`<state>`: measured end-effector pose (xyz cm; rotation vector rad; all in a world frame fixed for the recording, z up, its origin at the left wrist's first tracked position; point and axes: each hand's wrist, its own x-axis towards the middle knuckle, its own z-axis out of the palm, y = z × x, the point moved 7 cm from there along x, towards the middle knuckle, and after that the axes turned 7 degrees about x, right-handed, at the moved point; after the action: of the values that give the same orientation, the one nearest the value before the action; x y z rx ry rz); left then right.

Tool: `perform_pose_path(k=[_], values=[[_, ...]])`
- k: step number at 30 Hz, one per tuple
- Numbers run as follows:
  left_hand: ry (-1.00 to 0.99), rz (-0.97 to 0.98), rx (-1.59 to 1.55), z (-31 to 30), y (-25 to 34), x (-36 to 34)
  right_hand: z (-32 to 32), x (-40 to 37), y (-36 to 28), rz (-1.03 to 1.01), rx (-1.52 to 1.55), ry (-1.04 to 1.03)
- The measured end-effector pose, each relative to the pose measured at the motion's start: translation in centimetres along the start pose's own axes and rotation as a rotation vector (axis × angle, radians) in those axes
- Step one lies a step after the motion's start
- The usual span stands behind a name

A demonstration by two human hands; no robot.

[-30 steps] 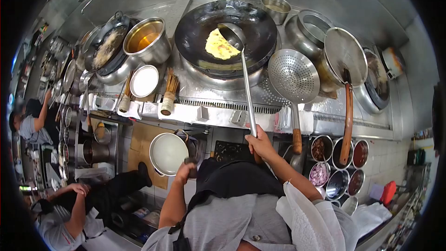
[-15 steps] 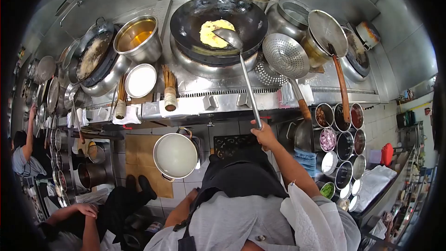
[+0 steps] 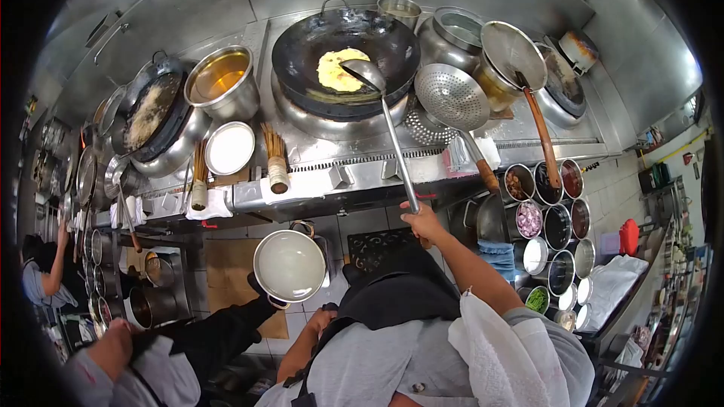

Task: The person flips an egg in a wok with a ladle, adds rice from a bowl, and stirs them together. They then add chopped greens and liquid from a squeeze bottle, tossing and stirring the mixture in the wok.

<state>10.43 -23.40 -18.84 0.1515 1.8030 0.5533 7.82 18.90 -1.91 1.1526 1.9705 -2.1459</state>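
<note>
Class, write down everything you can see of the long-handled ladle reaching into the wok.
The ladle looks like bare, shiny metal, with a round, shallow bowl on a long, straight, slim handle. It slants away from the person into the black wok, and its bowl sits at the right edge of the yellow fried egg. The person's right hand grips the handle's near end.

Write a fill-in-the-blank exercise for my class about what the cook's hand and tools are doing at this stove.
1. The right hand holds the ladle by the end of its long ___.
2. The ladle's bowl sits over a flat omelette in the black wok; the omelette is ___ in colour.
3. The perforated skimmer lies to the ___ of the wok.
Missing words: handle; yellow; right.
</note>
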Motion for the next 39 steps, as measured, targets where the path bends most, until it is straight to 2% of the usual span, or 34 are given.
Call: perform_pose_path(k=[6,10,12,13,14,16,18,19,21,23,26,27,28,29,31,33,35,37,39], values=[[0.043,-0.156,0.090,0.7,-2.7,-0.8,-0.9,0.3,-0.1,0.002,-0.014,-0.015],[0.147,-0.201,0.094,-0.3,-1.6,-0.9,-2.0,1.2,0.3,0.019,-0.054,-0.101],[0.229,-0.217,0.013,-0.7,-0.3,-1.0,-2.7,0.4,-0.3,-0.079,-0.098,-0.044],[0.268,-0.215,-0.093,-0.6,0.7,-1.0,-3.1,0.3,-1.7,-0.139,-0.124,-0.027],[0.269,-0.210,-0.331,0.0,1.5,-1.2,-3.5,-0.4,-4.3,-0.254,-0.233,-0.036],[0.236,-0.069,-0.329,0.1,4.9,-0.8,-4.3,0.3,-9.8,-0.393,-0.365,0.014],[0.246,-0.034,-0.264,0.5,5.6,0.8,-4.9,1.8,-15.8,-0.479,-0.500,0.046],[0.271,-0.081,-0.209,0.6,6.2,0.6,-4.9,3.0,-18.6,-0.498,-0.575,0.043],[0.316,-0.168,-0.099,0.4,8.5,0.7,-4.5,5.4,-23.0,-0.566,-0.540,-0.018],[0.391,-0.115,-0.171,0.0,9.5,1.1,-4.1,7.7,-25.2,-0.569,-0.692,-0.047],[0.551,-0.112,-0.347,-0.9,12.7,-0.5,-4.8,8.3,-25.8,-0.513,-0.648,-0.143],[0.613,-0.131,-0.421,-1.3,14.9,-2.7,-5.9,7.7,-26.0,-0.564,-0.610,-0.101],[0.634,-0.074,-0.571,-1.5,14.6,-2.2,-7.4,6.6,-26.0,-0.617,-0.576,-0.060],[0.545,0.017,-0.686,-1.7,14.4,-1.6,-8.9,5.4,-26.0,-0.674,-0.545,-0.019],[0.663,0.075,-0.931,-2.4,16.0,-3.4,-13.2,2.4,-25.0,-0.788,-0.614,0.093],[0.564,0.172,-1.108,-3.6,17.2,-3.1,-16.9,0.6,-21.4,-0.731,-0.805,0.151],[0.404,0.230,-1.256,-4.2,18.8,-3.4,-19.1,-1.3,-17.5,-0.584,-1.013,0.218],[0.196,0.286,-1.386,-5.7,23.3,-3.5,-21.0,-1.2,-14.1,-0.373,-0.889,0.131],[0.105,0.326,-1.413,-7.2,27.7,-4.1,-22.1,-1.2,-13.6,-0.235,-0.873,0.120]])
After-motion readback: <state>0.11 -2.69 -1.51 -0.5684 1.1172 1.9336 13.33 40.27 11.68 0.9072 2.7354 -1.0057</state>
